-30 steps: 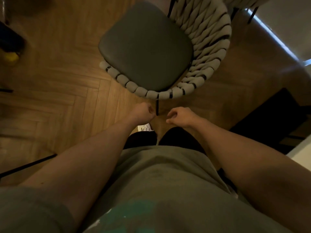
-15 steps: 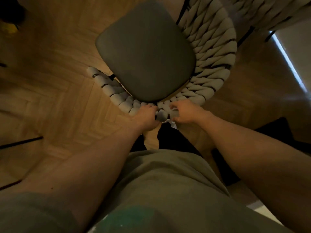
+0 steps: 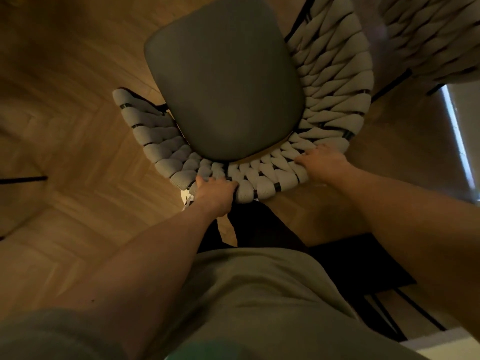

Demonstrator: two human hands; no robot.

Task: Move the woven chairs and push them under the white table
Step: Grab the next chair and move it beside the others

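Observation:
A woven chair [image 3: 335,81] with a thick pale rope back and a dark grey seat cushion [image 3: 223,81] stands right in front of me, seen from above. My left hand [image 3: 215,194] grips the top of its curved backrest near the middle. My right hand [image 3: 323,162] holds the same rim further right, fingers curled over the rope. A second woven chair [image 3: 426,35] shows at the top right. A white surface corner [image 3: 441,346], possibly the table, shows at the bottom right.
Wooden herringbone floor [image 3: 78,126] spreads to the left. A dark piece of furniture with thin black legs [image 3: 363,279] stands at my right. A bright strip of light [image 3: 457,136] runs along the right edge. A thin black bar [image 3: 23,179] lies at the left.
Both hands went from hanging free below the chair to gripping its backrest, then spread apart along the rim. The chair now sits closer to me and is turned.

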